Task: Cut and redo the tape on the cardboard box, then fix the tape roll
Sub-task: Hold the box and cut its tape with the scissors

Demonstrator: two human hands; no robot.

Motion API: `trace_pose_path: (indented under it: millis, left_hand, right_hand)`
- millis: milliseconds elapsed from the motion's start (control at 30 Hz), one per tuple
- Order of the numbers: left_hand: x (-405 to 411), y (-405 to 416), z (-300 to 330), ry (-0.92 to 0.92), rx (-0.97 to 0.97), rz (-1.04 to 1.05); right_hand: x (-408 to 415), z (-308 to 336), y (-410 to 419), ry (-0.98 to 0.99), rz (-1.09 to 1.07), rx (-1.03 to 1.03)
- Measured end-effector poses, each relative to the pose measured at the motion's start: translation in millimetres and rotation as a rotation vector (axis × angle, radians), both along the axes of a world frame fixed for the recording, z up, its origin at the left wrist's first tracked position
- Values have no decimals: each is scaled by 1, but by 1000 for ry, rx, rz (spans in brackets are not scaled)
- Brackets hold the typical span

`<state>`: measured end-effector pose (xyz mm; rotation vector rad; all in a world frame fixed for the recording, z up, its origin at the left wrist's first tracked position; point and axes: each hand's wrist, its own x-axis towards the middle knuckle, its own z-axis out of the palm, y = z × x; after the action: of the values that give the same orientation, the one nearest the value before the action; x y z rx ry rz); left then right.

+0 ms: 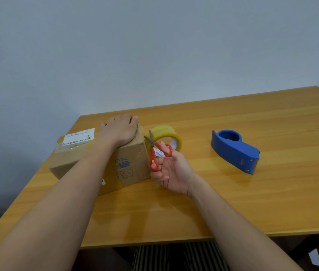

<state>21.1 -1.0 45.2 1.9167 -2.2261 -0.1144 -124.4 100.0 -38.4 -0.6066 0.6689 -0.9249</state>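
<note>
A brown cardboard box [133, 163] with a white label and blue print lies on the wooden table [232, 202]. My left hand [118, 130] rests flat on the box's top, fingers curled over its far right edge. My right hand [171, 173] holds red-handled scissors [155, 153] just right of the box, blades slightly apart and pointing up toward the box's top right corner. A roll of yellowish clear tape [171, 133] stands on edge behind the scissors. The blue tape dispenser [234, 150] sits empty to the right.
A plain grey wall runs behind the table. The table's near edge is just above my lap, where striped fabric [174, 257] shows. The table's left edge falls off beside the box.
</note>
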Motion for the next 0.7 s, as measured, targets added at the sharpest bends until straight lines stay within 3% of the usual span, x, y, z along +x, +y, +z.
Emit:
trace_pose_path:
  millis: [700]
  left_hand:
    - [-2, 4, 2, -4, 3, -1]
  right_hand:
    - [-1, 0, 1, 5, -16, -27]
